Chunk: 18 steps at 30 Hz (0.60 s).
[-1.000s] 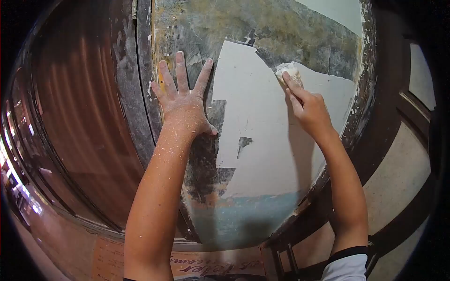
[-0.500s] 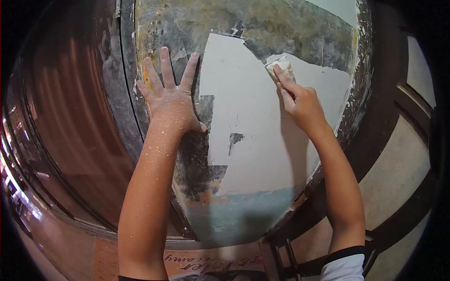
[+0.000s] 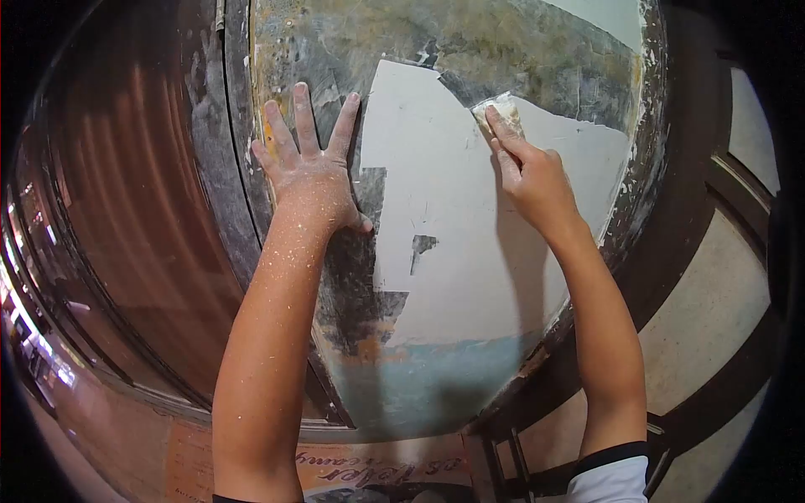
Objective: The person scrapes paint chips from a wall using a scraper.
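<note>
My left hand [image 3: 314,180] lies spread on the dark bare part of the wall panel [image 3: 344,277], its fingers apart and white dust on its skin. My right hand [image 3: 537,172] is closed around a putty-smeared scraper [image 3: 501,113], the index finger stretched along it. The scraper touches the upper edge of a large white putty layer [image 3: 453,184], where it meets the stained grey wall. Most of the scraper's handle is hidden by my fingers. A small dark uncovered patch [image 3: 423,245] shows within the white layer.
Below the white layer runs a pale blue-green painted strip [image 3: 436,377]. A brown glossy panel [image 3: 134,210] stands on the left, and a dark framed door [image 3: 713,277] on the right. At the bottom is an orange lettered banner [image 3: 377,474].
The scraper in my right hand has turned slightly and shifted a little to the upper left. My left hand stays on the wall; the whole view has moved slightly.
</note>
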Tool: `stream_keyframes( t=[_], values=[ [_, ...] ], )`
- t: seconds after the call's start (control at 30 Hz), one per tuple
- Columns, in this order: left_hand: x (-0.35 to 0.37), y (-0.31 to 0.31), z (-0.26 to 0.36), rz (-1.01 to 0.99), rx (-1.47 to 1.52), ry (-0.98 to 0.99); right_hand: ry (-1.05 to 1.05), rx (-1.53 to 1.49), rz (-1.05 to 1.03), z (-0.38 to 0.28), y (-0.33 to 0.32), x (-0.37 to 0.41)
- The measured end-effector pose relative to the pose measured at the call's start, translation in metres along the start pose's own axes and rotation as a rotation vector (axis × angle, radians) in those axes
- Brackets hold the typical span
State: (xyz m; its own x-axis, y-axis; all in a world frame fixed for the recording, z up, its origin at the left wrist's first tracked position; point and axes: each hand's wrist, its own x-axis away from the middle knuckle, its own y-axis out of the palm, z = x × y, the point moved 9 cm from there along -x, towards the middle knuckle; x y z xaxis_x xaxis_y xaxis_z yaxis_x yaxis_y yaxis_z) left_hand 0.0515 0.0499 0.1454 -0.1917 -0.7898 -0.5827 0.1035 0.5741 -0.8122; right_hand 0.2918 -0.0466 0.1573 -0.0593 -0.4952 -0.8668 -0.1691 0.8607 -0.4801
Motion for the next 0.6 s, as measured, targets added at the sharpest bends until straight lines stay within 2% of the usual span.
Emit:
stream_keyframes(
  t=[0.07,0.13,0.2,0.27,0.4,0.6],
  values=[
    [0.001,0.001,-0.001,0.006,0.001,0.004,-0.004,-0.026,0.018,-0.002,0.000,0.007],
    [0.000,0.001,-0.001,0.028,0.013,0.017,0.081,-0.001,-0.022,0.000,-0.004,0.010],
    [-0.001,0.000,-0.002,0.034,0.015,0.005,0.049,-0.002,0.002,0.002,-0.001,0.002],
    [0.001,0.001,0.000,0.019,0.028,0.010,0.069,-0.078,0.056,0.001,-0.002,-0.004],
    [0.001,0.001,0.001,-0.055,0.036,0.011,0.153,-0.046,0.023,0.010,0.001,0.010],
    [0.001,0.003,0.001,-0.044,0.035,0.011,0.104,-0.092,0.098,0.016,0.004,0.015]
  ],
)
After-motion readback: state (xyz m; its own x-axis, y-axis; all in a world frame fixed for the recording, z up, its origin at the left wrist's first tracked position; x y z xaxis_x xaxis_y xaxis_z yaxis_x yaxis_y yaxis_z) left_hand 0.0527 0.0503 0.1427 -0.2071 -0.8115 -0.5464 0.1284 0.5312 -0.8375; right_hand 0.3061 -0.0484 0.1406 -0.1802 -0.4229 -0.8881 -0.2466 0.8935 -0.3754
